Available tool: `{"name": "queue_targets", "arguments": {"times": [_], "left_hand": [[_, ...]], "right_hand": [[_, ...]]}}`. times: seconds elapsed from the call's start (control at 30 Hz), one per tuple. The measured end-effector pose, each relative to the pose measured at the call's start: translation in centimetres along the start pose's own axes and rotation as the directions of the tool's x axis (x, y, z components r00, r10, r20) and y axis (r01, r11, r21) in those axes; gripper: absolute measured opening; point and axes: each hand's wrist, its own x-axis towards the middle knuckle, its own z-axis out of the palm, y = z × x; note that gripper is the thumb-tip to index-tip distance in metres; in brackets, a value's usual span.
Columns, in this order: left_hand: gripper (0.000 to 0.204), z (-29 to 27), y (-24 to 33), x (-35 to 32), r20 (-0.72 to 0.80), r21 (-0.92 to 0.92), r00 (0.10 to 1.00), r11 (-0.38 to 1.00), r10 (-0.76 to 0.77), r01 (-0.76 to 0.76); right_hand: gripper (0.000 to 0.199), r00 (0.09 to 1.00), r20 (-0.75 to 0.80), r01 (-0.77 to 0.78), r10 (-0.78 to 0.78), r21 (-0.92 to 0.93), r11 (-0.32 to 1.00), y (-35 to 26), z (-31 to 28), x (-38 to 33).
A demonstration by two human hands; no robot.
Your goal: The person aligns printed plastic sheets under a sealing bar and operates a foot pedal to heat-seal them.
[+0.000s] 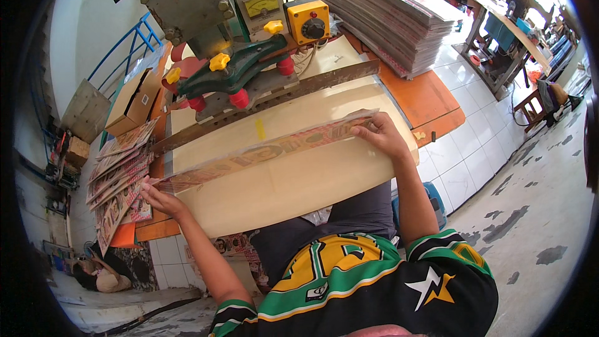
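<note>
A long printed plastic sheet (268,151), see-through with red and brown patterns, stretches slantwise across a cream board (299,188). My left hand (163,200) grips its left end near the table's edge, fingers closed on it. At the other end, my right hand (382,136) pinches the upper corner between thumb and fingers. Just beyond the sheet runs a long metal bar (331,81) under the press's green clamp frame (249,65), which has yellow knobs and red feet. A short yellow tape mark (260,128) shows on the board behind the sheet.
A tall stack of flat sheets (387,22) stands at the back right of the orange table (430,101). Printed pieces (118,178) lie piled at left, beside a cardboard box (132,103). A yellow control box (307,20) sits by the press. Other people work farther off.
</note>
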Motion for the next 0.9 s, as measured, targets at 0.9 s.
{"name": "queue_targets", "arguments": {"times": [0.9], "left_hand": [[0.035,1.9,9.5,0.0,-0.109,0.616,0.906,0.743,0.409,-0.262]], "right_hand": [[0.040,0.980,0.171,-0.133,0.102,0.183,0.974,1.1,1.4,-0.1]]}}
